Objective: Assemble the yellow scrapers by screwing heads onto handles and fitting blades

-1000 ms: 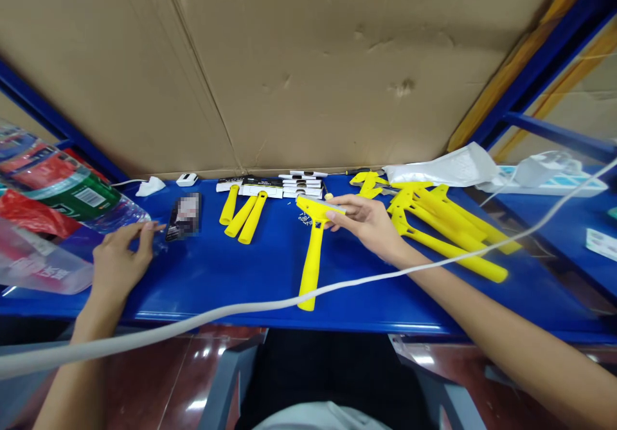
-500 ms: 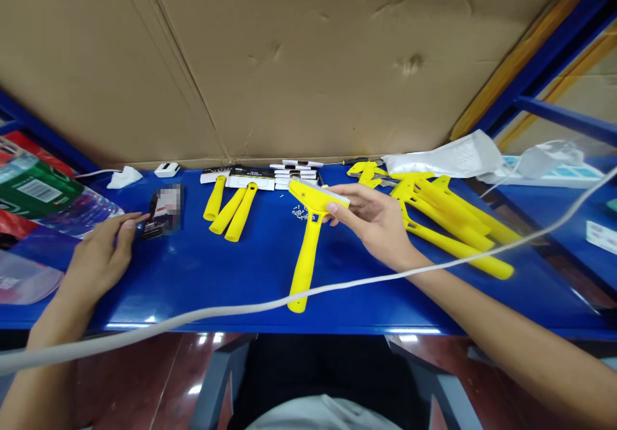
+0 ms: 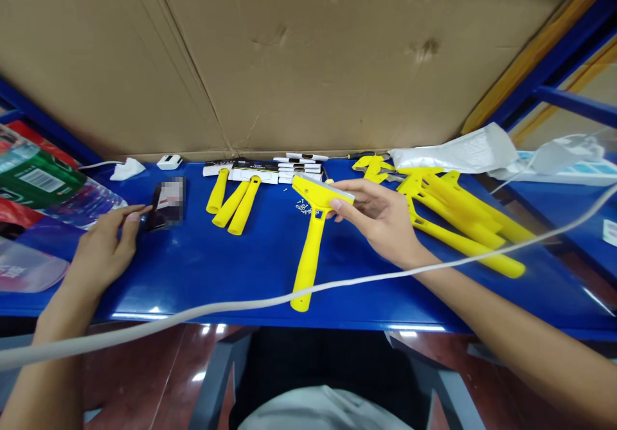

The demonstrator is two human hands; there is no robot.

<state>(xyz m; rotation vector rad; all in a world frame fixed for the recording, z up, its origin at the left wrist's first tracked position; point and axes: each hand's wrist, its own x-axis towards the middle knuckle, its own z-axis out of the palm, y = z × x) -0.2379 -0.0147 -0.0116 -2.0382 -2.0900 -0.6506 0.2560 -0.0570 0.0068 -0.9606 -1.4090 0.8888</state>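
My right hand [image 3: 385, 221] pinches a yellow scraper [image 3: 308, 250] at one end of its wide head, thumb on the face and fingers behind. The scraper is tilted, its handle pointing down toward the table's front edge, with a metal strip along the head's top edge. My left hand [image 3: 108, 240] rests at the left with its index finger stretched to the edge of a dark phone [image 3: 164, 215], part of which is blurred out. The thumb lies apart from the phone. Small screws [image 3: 304, 207] lie scattered behind the scraper.
Several yellow handles [image 3: 243, 206] lie beside small boxes [image 3: 299, 168] at the back. More yellow scraper parts [image 3: 457, 215] are piled right, near a screwdriver [image 3: 361, 155] and a white plastic bag [image 3: 453, 152]. A white cable [image 3: 270, 304] crosses the view in front. Bottle packaging [image 3: 48, 182] stands left.
The view has shifted slightly, so everything sits a little to the right. My right hand still holds the scraper, and my left hand stays by the phone.
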